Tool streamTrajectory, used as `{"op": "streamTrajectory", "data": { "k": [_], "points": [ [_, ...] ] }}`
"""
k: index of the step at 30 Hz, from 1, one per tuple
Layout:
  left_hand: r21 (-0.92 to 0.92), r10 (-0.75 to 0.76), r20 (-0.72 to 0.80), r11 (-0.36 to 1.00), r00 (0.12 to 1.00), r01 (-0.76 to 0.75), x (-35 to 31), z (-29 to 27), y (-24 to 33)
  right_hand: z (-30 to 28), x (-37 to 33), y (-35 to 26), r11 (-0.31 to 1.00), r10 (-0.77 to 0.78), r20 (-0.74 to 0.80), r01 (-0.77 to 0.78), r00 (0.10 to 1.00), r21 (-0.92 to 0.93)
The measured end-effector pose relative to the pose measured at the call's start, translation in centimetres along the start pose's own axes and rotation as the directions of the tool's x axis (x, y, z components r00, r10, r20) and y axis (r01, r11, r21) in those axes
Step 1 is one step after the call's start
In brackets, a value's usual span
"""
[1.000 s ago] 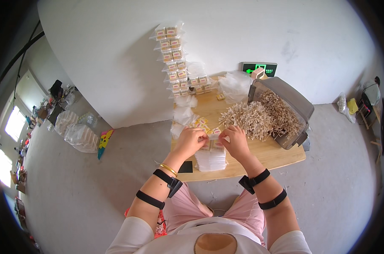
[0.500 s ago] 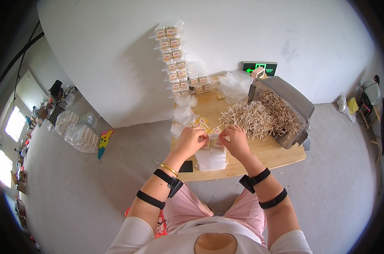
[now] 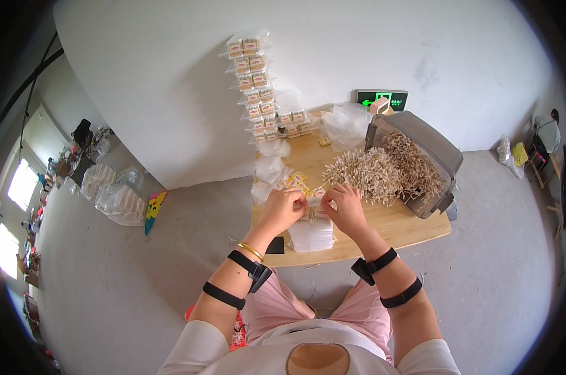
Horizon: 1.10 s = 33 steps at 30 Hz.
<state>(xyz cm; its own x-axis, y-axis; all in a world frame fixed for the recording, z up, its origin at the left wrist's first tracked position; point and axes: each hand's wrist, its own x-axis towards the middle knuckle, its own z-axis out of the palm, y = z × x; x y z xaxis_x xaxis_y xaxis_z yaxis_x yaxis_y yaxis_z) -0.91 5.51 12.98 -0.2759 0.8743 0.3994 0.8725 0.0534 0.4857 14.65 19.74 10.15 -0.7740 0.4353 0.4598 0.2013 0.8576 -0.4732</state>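
Note:
My left hand (image 3: 285, 209) and my right hand (image 3: 345, 207) pinch the upper edge of a clear plastic bag (image 3: 315, 202) from either side, fingertips a short gap apart. Inside the bag, small packs of thin sticks (image 3: 321, 214) show below my fingers, side by side. Under it lies a stack of flat clear bags (image 3: 311, 239) close to the table's front edge. Just beyond my hands are several yellow-and-white printed cards (image 3: 298, 180). My fingers partly hide the bag's mouth.
A big heap of thin pale sticks (image 3: 358, 174) spills from a tipped grey plastic bin (image 3: 448, 156) on the wooden table (image 3: 398, 234). Bagged packs form a tall stack (image 3: 252, 81) at the back left. Loose clear bags (image 3: 345, 125) lie beside a green exit sign (image 3: 382, 100).
Both hands keep their pinch on the bag's edge in nearly the same place. Only a very slight shift of the fingers shows.

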Motion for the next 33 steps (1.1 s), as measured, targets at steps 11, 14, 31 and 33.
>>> {"op": "streamTrajectory", "data": {
  "k": [11, 14, 31, 33],
  "points": [
    [-0.037, 0.013, -0.039, 0.999, 0.999, -0.014, 0.3, 0.7, -0.8, -0.9, -0.6, 1.7, 0.999, 0.011, -0.038, -0.010, 0.999, 0.035],
    [-0.017, 0.015, -0.041, 1.000, 0.999, -0.016, 0.4, 0.8, -0.7, -0.7, -0.6, 2.0, 0.999, 0.029, -0.041, -0.027, 0.999, 0.047],
    [0.020, 0.085, -0.033, 0.996, 0.996, -0.084, 2.0, 2.5, 0.8, -1.1, -1.1, 2.6, 0.997, 0.059, -0.040, -0.057, 0.997, 0.054],
    [0.026, 0.098, -0.030, 0.995, 0.995, -0.097, 2.0, 2.6, 0.7, -1.2, -1.1, 2.7, 0.997, 0.060, -0.048, -0.057, 0.997, 0.058]
  ]
}}
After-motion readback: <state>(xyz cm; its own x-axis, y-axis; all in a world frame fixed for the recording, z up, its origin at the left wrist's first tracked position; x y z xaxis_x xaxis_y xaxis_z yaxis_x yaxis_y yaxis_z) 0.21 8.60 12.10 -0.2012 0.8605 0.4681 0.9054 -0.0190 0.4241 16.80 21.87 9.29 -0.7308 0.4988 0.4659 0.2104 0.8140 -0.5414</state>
